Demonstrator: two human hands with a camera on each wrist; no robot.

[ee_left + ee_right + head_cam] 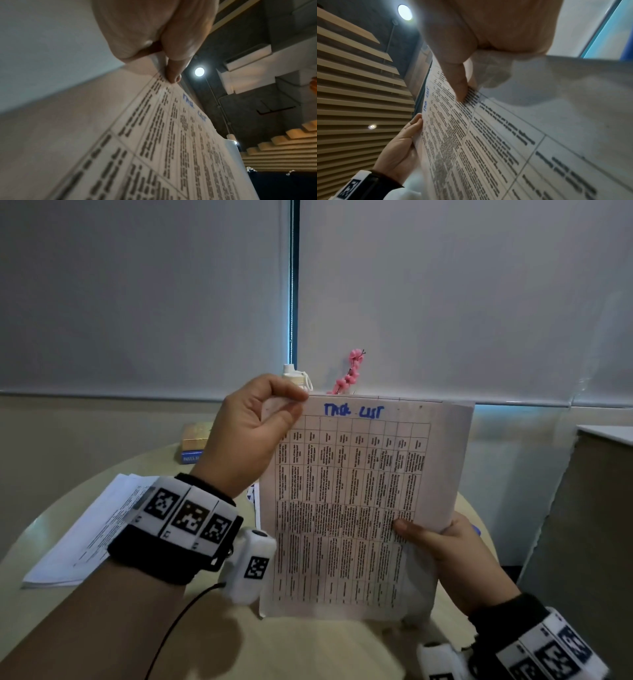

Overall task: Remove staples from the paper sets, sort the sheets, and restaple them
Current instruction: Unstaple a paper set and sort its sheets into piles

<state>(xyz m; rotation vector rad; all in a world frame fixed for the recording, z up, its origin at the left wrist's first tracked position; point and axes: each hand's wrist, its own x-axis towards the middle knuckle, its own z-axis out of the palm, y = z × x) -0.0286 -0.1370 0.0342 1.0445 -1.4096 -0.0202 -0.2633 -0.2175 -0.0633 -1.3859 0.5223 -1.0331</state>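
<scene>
**Printed table sheets held up in both hands above the round table**

A set of printed sheets [349, 508], the front page a dense table with a blue handwritten heading at the top, is held nearly upright in the air over the pale round table [308, 645]. A second sheet edge shows behind the front page along the right side and top.

The left hand [246, 440] pinches the top left corner of the set between thumb and curled forefinger; the left wrist view shows the thumb tip pressed on the page edge. The right hand [455, 556] grips the lower right part of the set, its thumb lying across the printed table and the fingers closed behind the paper, where the sheet crumples a little.

On the table to the left lies another stack of printed papers [89, 539], flat and well apart from the held set. Farther back sit a gold-and-blue box [193, 443], a white bottle [296, 376] and a sprig of pink flowers [351, 371], in front of lowered roller blinds [137, 302].
</scene>
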